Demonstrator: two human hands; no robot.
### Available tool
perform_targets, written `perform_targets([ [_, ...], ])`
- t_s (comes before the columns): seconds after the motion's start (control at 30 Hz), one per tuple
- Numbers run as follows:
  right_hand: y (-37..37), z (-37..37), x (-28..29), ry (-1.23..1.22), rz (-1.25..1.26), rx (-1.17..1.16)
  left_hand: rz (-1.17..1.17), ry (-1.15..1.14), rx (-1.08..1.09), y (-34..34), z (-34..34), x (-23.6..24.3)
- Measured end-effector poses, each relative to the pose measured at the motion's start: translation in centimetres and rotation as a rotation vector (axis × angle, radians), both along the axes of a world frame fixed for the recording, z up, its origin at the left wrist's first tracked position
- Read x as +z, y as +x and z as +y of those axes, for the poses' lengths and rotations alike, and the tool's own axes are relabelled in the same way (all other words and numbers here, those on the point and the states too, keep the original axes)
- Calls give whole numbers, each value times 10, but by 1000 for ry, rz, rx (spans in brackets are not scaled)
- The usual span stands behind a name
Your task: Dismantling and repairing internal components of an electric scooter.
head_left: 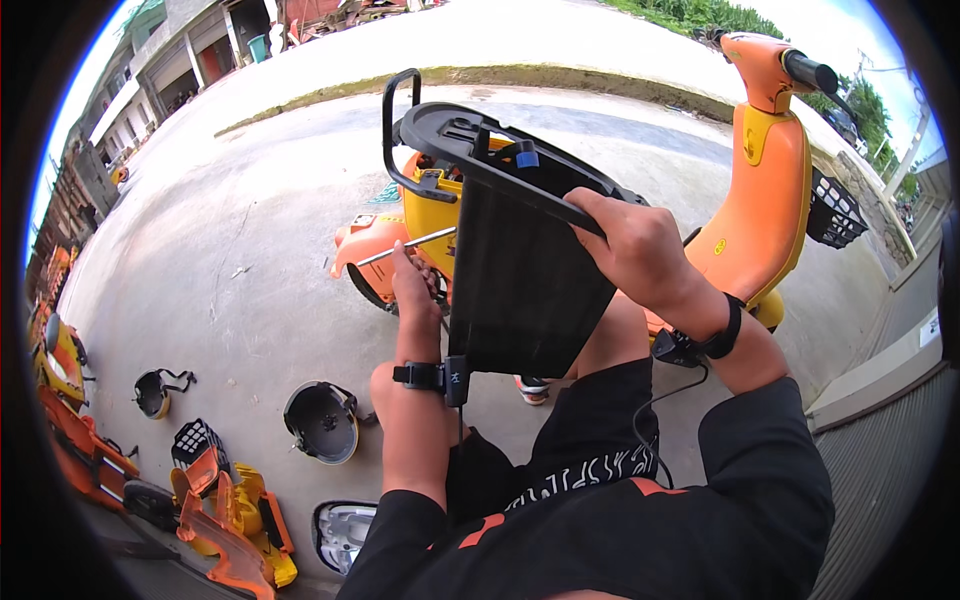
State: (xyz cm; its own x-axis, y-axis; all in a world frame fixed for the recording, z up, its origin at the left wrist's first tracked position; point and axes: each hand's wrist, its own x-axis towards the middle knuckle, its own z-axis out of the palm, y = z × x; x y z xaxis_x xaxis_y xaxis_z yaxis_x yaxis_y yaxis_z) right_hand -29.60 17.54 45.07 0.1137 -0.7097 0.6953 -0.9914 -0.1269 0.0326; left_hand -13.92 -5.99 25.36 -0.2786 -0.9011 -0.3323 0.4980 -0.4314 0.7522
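A large black plastic storage bucket [520,270] is lifted out of the orange and yellow scooter [755,200]. My right hand [635,245] grips its upper rim at the right. My left hand [415,290] is closed around a thin metal rod-like tool [405,247] beside the bucket's left wall, over the scooter's rear body. A black rear grab rail [395,130] stands behind the bucket. Both wrists carry black straps with small devices and cables.
A black helmet [322,420] and a smaller yellow-rimmed helmet [155,392] lie on the concrete at lower left. Orange and yellow scooter panels [225,515], a black basket [195,440] and a headlight piece [340,525] sit nearby. The scooter's front basket [835,210] is at right.
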Motion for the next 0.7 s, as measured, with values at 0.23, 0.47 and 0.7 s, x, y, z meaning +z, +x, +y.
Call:
perform_targets([
  [0.23,20,6,-84,138,-8,143,15,-245,-112,51,-1,9],
  [0.47,36,-2,-158,87,1,172,-38,-476,-357,78,27,20],
  [0.7,46,-17,-174,465,-230,308,-61,-565,-329,82,32,27],
])
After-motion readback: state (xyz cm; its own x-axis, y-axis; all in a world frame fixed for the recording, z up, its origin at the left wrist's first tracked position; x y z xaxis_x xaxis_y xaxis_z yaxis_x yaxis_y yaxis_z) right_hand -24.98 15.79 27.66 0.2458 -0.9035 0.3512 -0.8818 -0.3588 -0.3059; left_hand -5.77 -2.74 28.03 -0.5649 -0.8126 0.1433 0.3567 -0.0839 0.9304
